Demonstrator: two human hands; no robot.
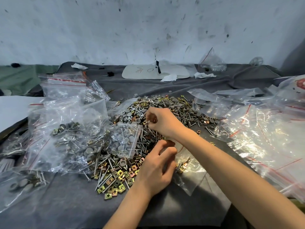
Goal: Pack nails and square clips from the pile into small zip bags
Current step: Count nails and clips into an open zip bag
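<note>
A large pile (132, 146) of nails, brass-coloured square clips and grey round caps lies mid-table on a dark grey cloth. My right hand (162, 122) reaches over the pile with fingers curled, pinching small parts, among them a square clip (146, 121). Nearer to me, my left hand (158, 167) grips the mouth of a small clear zip bag (189, 172) that lies on the cloth and holds a few clips and nails. My right forearm crosses above this bag.
Filled zip bags (69, 129) are heaped on the left. Empty clear zip bags with red strips (264, 134) spread on the right. A white board (155, 71), tissue scraps and a stained wall stand at the back. White paper (13, 109) lies far left.
</note>
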